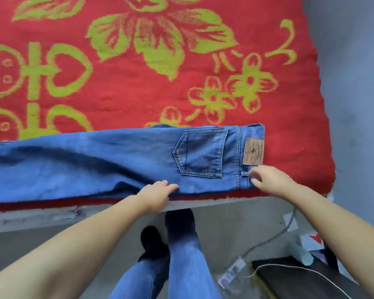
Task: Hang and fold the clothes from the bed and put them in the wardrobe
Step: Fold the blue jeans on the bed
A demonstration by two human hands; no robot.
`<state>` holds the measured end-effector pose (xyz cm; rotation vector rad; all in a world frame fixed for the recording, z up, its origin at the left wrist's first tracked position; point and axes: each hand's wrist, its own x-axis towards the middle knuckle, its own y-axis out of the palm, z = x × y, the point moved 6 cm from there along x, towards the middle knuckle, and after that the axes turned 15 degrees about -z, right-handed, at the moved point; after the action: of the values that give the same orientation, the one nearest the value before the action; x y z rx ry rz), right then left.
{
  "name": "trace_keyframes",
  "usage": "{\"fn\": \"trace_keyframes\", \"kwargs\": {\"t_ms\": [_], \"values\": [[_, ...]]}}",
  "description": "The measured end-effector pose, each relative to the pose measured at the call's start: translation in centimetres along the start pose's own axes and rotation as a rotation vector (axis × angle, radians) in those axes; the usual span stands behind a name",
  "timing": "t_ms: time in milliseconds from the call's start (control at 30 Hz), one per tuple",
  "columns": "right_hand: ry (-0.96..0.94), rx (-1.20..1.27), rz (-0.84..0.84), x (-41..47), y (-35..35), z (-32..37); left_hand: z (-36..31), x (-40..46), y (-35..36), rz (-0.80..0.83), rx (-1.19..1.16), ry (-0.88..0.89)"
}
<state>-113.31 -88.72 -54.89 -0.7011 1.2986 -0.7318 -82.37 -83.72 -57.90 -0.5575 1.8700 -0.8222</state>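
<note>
My left hand (158,194) lies flat on the jeans (95,165) at the bed (138,87) edge; right hand (268,180) pinches the waistband corner.

Blue jeans (95,165) flat across bed (138,87)

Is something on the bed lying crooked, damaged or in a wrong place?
Nothing stands out. The jeans lie flat along the near edge of the red blanket, with only soft wrinkles. The left hand and right hand touch them.

Head camera looks steeply down, close over the bed edge (203,200).
</note>
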Motion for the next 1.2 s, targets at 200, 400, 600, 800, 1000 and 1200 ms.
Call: {"fn": "trace_keyframes", "kwargs": {"t_ms": [200,400,600,800,1000,1200], "values": [[0.602,0.632,-0.343,3.3,-0.5,-3.2,5.0,-1.8,-0.2,-0.550,0.158,-0.197],[0.703,0.875,-0.481,6.9,0.6,-2.8,9.4,-2.4,0.1,-0.615,0.132,-0.322],[0.675,0.561,-0.724,6.1,-5.0,-5.3,8.5,-2.9,0.5,-0.702,0.140,0.138],[0.246,0.047,-0.736,6.9,-3.7,2.9,9.0,-3.8,2.3,-0.605,0.104,0.004],[-0.700,0.111,-0.637,3.1,2.2,25.6,18.6,-8.9,1.5,-0.563,0.123,-0.407],[-0.644,-0.187,-0.367,4.4,8.1,35.8,24.5,-10.7,1.7,-0.550,0.285,-0.143]]}}
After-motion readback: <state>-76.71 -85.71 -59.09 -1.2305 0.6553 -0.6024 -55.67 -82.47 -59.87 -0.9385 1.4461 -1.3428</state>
